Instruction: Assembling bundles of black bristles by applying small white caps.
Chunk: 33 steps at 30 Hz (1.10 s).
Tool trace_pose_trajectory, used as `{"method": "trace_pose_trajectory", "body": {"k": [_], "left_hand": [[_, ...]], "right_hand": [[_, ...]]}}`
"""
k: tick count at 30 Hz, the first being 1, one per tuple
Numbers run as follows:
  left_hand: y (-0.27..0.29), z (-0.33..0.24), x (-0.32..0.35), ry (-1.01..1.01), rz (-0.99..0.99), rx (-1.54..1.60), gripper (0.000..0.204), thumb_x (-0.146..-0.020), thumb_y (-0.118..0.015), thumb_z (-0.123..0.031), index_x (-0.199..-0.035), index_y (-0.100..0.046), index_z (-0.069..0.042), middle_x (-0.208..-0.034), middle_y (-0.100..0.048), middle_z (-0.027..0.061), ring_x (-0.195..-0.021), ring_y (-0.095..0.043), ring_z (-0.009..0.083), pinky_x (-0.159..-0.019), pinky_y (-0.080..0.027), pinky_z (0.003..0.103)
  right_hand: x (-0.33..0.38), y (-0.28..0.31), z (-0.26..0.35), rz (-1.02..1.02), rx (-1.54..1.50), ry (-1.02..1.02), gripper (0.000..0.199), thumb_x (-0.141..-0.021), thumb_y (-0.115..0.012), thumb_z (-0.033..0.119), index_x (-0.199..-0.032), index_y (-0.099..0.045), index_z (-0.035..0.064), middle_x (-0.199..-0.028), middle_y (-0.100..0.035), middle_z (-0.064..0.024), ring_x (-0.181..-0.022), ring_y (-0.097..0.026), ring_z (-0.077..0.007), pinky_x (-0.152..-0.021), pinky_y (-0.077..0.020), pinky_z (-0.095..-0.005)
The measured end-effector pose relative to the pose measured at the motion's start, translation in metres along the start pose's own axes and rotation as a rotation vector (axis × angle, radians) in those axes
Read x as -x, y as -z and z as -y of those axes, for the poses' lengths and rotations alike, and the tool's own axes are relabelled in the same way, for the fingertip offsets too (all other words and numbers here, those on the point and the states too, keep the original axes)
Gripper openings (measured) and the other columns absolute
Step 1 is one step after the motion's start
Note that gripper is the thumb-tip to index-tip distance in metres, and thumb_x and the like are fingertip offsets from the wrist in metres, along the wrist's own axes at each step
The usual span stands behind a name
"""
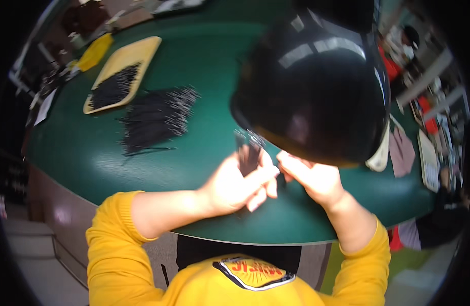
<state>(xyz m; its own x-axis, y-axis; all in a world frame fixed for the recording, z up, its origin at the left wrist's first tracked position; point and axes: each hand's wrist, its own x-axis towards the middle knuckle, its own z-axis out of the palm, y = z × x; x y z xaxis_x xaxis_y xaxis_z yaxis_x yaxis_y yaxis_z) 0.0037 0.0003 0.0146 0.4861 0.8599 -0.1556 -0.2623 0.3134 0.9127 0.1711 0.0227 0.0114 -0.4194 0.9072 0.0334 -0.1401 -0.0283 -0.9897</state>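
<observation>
My left hand [234, 183] is closed round a small bundle of thin black strips with shiny, silvery ends [249, 157], which point up and away from me. Close to its right, under the rim of a big glossy black lamp shade [311, 97], is my right hand [319, 182]. Its thumb and fingers are pinched together; what they hold, if anything, is too hidden to make out. On the green table [209, 66], left of my hands, lies a wide pile of similar black strips [156, 118], roughly lined up side by side.
A yellow tray [149, 53] with more black strips stands at the far left, beside a yellow cloth or bag [95, 52]. Right of the lamp lie a pinkish-brown cloth [401, 152] and a pale tray [427, 162]. Another person [400, 43] is at the far right.
</observation>
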Motion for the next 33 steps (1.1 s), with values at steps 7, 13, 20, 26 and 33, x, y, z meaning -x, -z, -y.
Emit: {"method": "trace_pose_trajectory", "body": {"k": [7,13,20,26,33], "left_hand": [[0.003,0.008,-0.005,0.005,0.092,0.109,0.010,-0.083,-0.041,-0.010,-0.076,-0.039,-0.004,-0.059,-0.052,0.0082,-0.036,-0.043,0.0075,-0.035,-0.033,0.016],[0.004,0.012,-0.001,-0.040,0.153,0.147,0.011,-0.084,-0.041,-0.010,-0.076,-0.038,-0.003,-0.059,-0.053,0.0091,-0.036,-0.043,0.0077,-0.036,-0.034,0.017],[0.007,0.009,0.000,-0.024,0.202,0.105,0.016,-0.086,-0.037,-0.016,-0.078,-0.037,-0.002,-0.064,-0.055,0.0123,-0.040,-0.049,0.0105,-0.032,-0.034,0.015],[0.005,0.011,-0.003,-0.030,0.196,0.118,0.012,-0.086,-0.034,-0.016,-0.085,-0.034,-0.005,-0.064,-0.054,0.0192,-0.041,-0.053,0.0213,-0.033,-0.041,0.022],[0.007,0.012,-0.003,-0.021,0.209,0.162,0.015,-0.086,-0.035,-0.018,-0.080,-0.037,-0.004,-0.068,-0.055,0.0129,-0.053,-0.057,0.0181,-0.045,-0.046,0.023]], "right_hand": [[0.002,0.002,0.001,0.034,-0.043,0.050,0.010,-0.074,-0.057,0.006,-0.080,-0.052,-0.0007,-0.072,-0.055,-0.0042,-0.064,-0.052,-0.0073,-0.056,-0.0418,-0.0181],[0.006,0.001,0.000,0.070,-0.046,0.043,0.011,-0.074,-0.057,0.008,-0.082,-0.053,0.0009,-0.072,-0.055,-0.0023,-0.064,-0.052,-0.0062,-0.056,-0.0417,-0.0172],[0.005,0.000,-0.001,0.063,-0.088,0.020,0.011,-0.074,-0.058,0.010,-0.079,-0.052,0.0020,-0.070,-0.054,-0.0019,-0.060,-0.050,-0.0052,-0.052,-0.0408,-0.0161],[0.005,0.002,-0.001,0.054,-0.057,0.072,0.011,-0.075,-0.057,0.011,-0.077,-0.051,0.0021,-0.070,-0.055,-0.0028,-0.059,-0.050,-0.0056,-0.052,-0.0410,-0.0161],[-0.008,0.044,0.019,-0.022,-0.336,0.234,0.016,-0.082,-0.044,0.016,-0.081,-0.048,0.0005,-0.081,-0.057,-0.0134,-0.072,-0.059,-0.0188,-0.060,-0.0484,-0.0230]]}}
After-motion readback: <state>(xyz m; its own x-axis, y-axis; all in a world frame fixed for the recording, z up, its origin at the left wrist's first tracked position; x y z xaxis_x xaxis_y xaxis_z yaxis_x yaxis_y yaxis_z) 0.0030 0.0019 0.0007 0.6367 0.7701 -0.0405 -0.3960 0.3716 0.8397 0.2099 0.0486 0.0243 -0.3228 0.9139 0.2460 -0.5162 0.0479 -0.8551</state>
